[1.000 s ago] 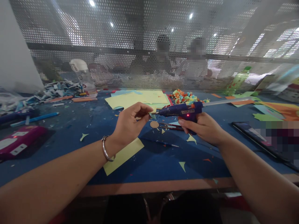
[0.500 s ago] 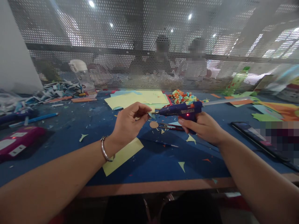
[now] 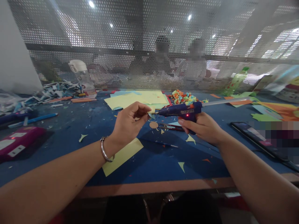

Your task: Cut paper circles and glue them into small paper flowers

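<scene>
My right hand (image 3: 203, 126) is wrapped round the grip of a blue hot glue gun (image 3: 179, 109). A red light glows on its side, and a clear glue stick (image 3: 225, 102) pokes out of its back. Between thumb and fingertips, my left hand (image 3: 130, 124) pinches a small piece of yellow and pale blue paper (image 3: 152, 112). The gun's nozzle reaches this paper; whether it touches I cannot tell. Below them on the table lie a small round tan disc (image 3: 153, 125) and dark-handled scissors (image 3: 171, 126), partly behind the gun hand.
Yellow paper sheets (image 3: 137, 101) lie at the back, beside a pile of colourful folded paper bits (image 3: 183, 96). A clear bottle with a white lid (image 3: 81, 76) stands back left, a green bottle (image 3: 237, 81) back right. A phone (image 3: 254, 140) lies right, a magenta device (image 3: 21, 141) left.
Both hands hold almost the same pose, with the glue gun's nozzle still at the small paper piece. The view has shifted very slightly.
</scene>
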Available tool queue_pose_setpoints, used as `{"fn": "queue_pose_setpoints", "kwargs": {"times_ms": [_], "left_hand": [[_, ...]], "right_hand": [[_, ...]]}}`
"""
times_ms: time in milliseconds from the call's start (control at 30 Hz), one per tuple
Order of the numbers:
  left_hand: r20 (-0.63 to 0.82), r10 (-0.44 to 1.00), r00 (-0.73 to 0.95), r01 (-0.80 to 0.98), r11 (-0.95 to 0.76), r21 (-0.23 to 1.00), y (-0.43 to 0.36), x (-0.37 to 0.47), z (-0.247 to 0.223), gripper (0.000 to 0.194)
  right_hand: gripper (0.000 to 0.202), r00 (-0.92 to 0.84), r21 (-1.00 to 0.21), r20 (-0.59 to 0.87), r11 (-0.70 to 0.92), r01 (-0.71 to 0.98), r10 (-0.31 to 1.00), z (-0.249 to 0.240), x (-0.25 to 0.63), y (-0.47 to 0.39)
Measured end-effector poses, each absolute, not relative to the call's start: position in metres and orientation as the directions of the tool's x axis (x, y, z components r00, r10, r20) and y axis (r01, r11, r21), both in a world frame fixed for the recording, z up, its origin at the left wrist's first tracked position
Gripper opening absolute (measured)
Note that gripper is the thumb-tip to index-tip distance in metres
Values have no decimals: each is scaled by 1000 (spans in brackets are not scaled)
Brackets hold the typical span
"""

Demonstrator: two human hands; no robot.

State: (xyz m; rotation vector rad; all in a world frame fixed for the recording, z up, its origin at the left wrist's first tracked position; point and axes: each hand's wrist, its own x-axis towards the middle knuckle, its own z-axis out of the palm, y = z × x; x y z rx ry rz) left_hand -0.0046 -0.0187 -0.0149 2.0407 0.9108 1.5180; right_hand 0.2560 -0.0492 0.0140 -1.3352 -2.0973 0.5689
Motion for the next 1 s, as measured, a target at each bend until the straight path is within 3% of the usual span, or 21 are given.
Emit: {"fn": "queue_pose_setpoints", "kwargs": {"times_ms": [800,1000], "left_hand": [[656,736,168,223,-676,702,-18,-4,-16,13],[639,756,144,194,-655,730,-18,-3,-13,13]], "right_hand": [[40,-319,-644,256,407,648,912,11,259,-47],[46,-308,-635,257,400,661,916,9,260,-46]]}}
